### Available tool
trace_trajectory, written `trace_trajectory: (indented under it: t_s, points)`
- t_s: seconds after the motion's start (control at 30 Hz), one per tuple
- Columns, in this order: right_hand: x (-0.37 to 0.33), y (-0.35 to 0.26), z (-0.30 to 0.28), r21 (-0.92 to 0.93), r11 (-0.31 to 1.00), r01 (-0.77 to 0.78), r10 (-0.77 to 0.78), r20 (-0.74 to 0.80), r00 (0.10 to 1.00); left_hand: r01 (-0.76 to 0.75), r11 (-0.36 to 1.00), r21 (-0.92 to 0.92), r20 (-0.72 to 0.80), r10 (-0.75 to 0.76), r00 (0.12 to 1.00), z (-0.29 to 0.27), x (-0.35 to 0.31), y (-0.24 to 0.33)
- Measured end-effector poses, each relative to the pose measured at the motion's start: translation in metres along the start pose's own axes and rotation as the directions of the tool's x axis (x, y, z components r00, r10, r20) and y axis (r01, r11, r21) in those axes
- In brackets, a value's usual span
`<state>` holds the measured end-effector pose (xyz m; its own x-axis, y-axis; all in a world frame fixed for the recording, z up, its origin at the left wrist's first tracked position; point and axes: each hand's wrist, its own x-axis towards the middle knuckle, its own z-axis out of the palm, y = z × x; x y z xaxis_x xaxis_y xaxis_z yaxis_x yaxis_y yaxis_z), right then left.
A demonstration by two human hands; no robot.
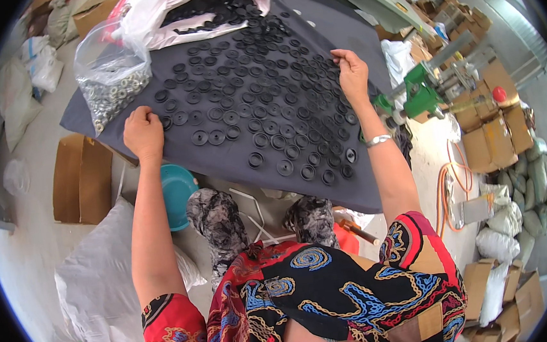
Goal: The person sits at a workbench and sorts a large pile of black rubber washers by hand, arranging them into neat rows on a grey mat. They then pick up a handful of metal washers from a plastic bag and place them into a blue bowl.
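- Because the black discs (231, 118) are spread loosely over the dark table covering (189, 159), thickest toward its far side, they would best be moved with light, flat strokes, so that none is pushed over the near edge.
- By the left hand (143, 136), the near-left part of the covering is reached, just beside the outermost discs; its fingers are loosely curled, and whether anything is held cannot be told.
- By the right hand (352, 73), the right side of the spread is reached; its fingers are partly bent, with the index finger reaching inward, and nothing can be clearly made out in their grasp.
- Where discs overlap, they would be better parted singly than pressed, as stacked rims could catch or slide.
- At the far side, a pale sack (153, 27) is laid with its mouth open, and more black discs are seen inside and at the opening.
- Beside the left hand, a clear plastic bag (105, 54) is partly filled with small pale rings (113, 93); it should be given room, since it could be tipped by an elbow.
- Below the table edge, a teal basin (176, 201) is partly hidden; no contents can be made out.
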<state>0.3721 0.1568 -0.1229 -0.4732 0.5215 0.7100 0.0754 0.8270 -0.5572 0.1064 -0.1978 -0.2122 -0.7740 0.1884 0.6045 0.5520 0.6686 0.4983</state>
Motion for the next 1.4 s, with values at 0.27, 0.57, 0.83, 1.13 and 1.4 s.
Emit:
trace_trajectory:
  t_s: [0.27, 0.57, 0.83, 1.13, 1.4]
  points:
    - [-0.107, -0.029, -0.096, -0.009, 0.990, -0.143, 0.142, -0.050, 0.989, -0.036, 0.999, 0.029, 0.057, 0.034, 0.998, 0.003, 0.002, -0.014]
    - [-0.062, -0.028, -0.044, -0.243, 0.963, 0.115, -0.067, 0.194, 0.979, -0.045, 0.993, 0.105, 0.068, 0.038, 0.997, 0.003, 0.008, -0.006]
    - [-0.026, 0.021, 0.025, -0.544, 0.834, 0.092, 0.184, 0.432, 0.883, -0.039, 0.999, 0.022, 0.048, 0.038, 0.998, -0.004, 0.002, -0.004]
    - [-0.014, 0.025, 0.052, -0.610, 0.766, 0.201, 0.186, 0.510, 0.840, -0.036, 0.999, 0.014, 0.028, 0.036, 0.999, -0.003, 0.003, -0.006]
    - [0.001, 0.047, 0.034, -0.447, 0.894, -0.019, 0.200, 0.360, 0.911, -0.012, 1.000, 0.026, 0.033, 0.011, 0.999, -0.002, 0.004, -0.003]
